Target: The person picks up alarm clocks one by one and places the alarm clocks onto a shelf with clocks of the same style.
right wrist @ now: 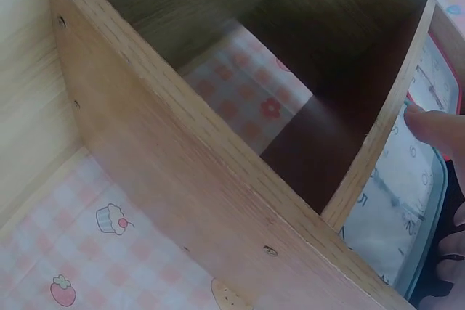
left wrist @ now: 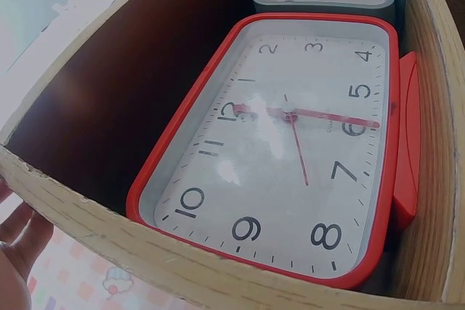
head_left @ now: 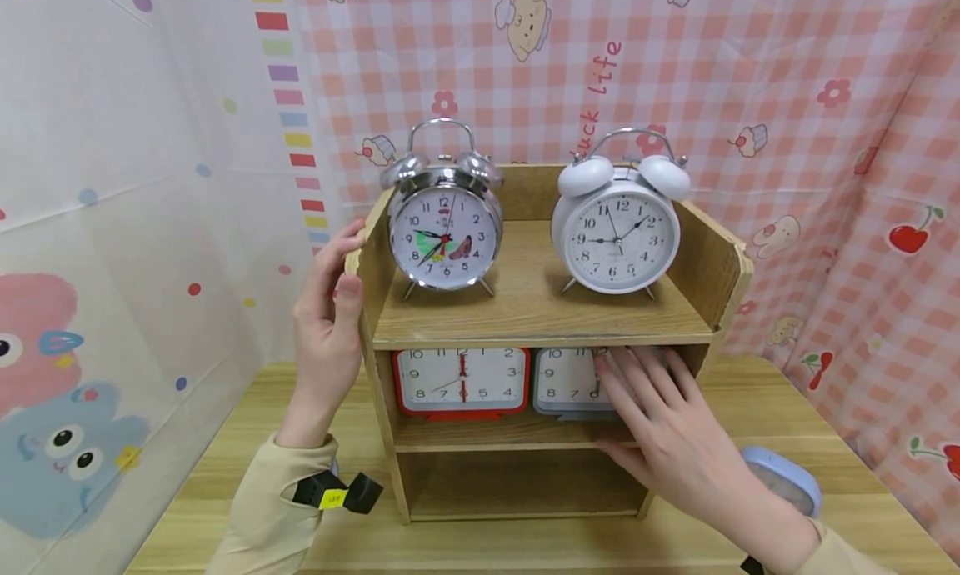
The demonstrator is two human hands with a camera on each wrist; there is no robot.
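In the head view, my left hand (head_left: 330, 333) rests against the outer left side of a wooden shelf unit (head_left: 540, 339), its thumb near the front edge. My right hand (head_left: 667, 425) is over the right part of a grey-blue desk clock (head_left: 562, 383) on the middle shelf, fingers extended across the face. The right wrist view shows the thumb (right wrist: 429, 125) at the face of that clock (right wrist: 389, 208). Beside it on the same shelf stands a red-framed desk clock (head_left: 461, 381), seen close in the left wrist view. My right hand hides part of the grey-blue clock.
A silver twin-bell alarm clock (head_left: 446, 237) and a white twin-bell alarm clock (head_left: 618, 242) stand on the top shelf. Below is a bottom shelf (head_left: 525, 483). On the table (head_left: 247, 467) a light blue rounded object (head_left: 783, 479) lies partly behind my right wrist. Patterned curtains hang around.
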